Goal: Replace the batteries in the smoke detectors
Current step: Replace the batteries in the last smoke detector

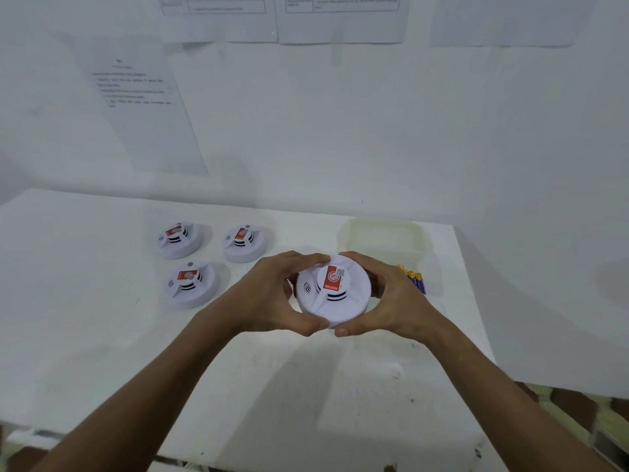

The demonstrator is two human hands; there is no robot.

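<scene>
seemingly at the opening step, the left hand (272, 294) and right hand (391, 298) curl closed around one smoke detector (333, 291) above the table (102, 335) middle, right of three more; next, likely twist its base off.

Wall: the wall (340, 131) in front of me was plain white, evenly lit, with soft shadows.
Papers: printed sheets (218, 15) hung along its top; one more sheet (143, 110) hung lower on the left, its text too blurred to read.
Table: my white table (85, 301) stood against it, its top scuffed.
Floor: a patterned floor (578, 413) showed at lower right.
</scene>
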